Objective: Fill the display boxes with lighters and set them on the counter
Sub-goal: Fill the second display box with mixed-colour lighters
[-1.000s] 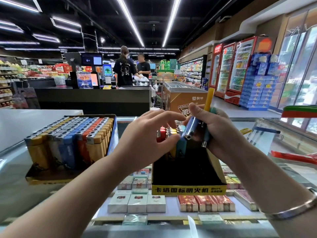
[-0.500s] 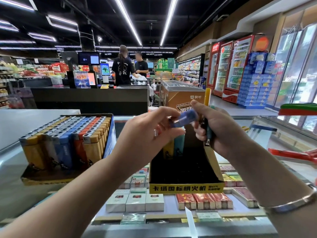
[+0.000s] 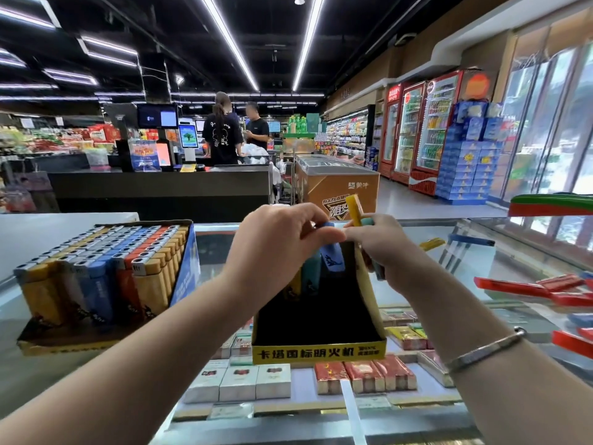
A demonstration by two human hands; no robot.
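Observation:
A black display box (image 3: pixel 317 351) with a yellow front strip stands on the glass counter (image 3: pixel 500 284), mostly hollow, with a few lighters upright at its back. My left hand (image 3: pixel 276 242) pinches a blue lighter (image 3: pixel 332 256) by its top and holds it upright over the back row. My right hand (image 3: pixel 382 245) grips a bunch of lighters; a yellow lighter (image 3: pixel 354 208) sticks up from it and a teal one points down. To the left stands a second display box (image 3: pixel 106 271), full of yellow, blue and orange lighters.
Cigarette packs (image 3: pixel 240 383) lie under the glass top. Red and blue items (image 3: pixel 545 290) lie at the counter's right side. Beyond it are a checkout desk (image 3: pixel 160 187) with two people, an ice-cream freezer (image 3: pixel 337 184) and drink fridges (image 3: pixel 430 130).
My left hand took the blue lighter from the bunch in my right hand, turned it upright and lowered it into the back of the black box.

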